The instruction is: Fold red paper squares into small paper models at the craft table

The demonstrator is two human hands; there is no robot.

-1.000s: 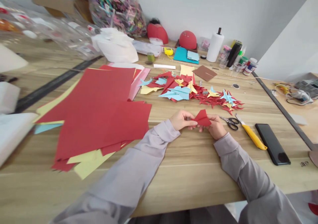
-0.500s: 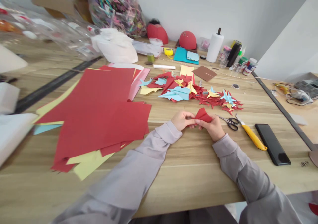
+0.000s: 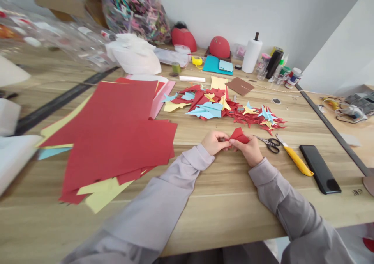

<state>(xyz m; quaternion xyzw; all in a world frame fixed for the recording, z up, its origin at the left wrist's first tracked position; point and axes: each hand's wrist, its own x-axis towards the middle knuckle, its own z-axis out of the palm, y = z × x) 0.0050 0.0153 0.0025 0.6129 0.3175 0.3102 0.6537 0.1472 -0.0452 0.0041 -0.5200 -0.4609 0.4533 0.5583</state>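
Observation:
Between my two hands is a small folded piece of red paper (image 3: 238, 135), held just above the table. My left hand (image 3: 214, 142) pinches its left end, and my right hand (image 3: 249, 147) grips its right side with the thumb on top. The fingertips meet close together, and the paper's lower part is hidden behind them. Just beyond lies a pile of folded paper planes (image 3: 208, 110) in red, blue and yellow. To the left, large sheets of red paper (image 3: 117, 135) are stacked over yellow sheets (image 3: 109, 195).
Right of my right hand lie black-handled scissors (image 3: 272, 144), a yellow utility knife (image 3: 298, 160) and a black phone (image 3: 320, 168). Along the back stand a white bottle (image 3: 252, 56), a yellow tape measure (image 3: 197, 61) and a red dome-shaped object (image 3: 219, 47). Clear plastic bottles (image 3: 73, 41) lie back left.
The view has shifted very slightly. Both hands keep the same hold on the red paper, with hardly any visible movement.

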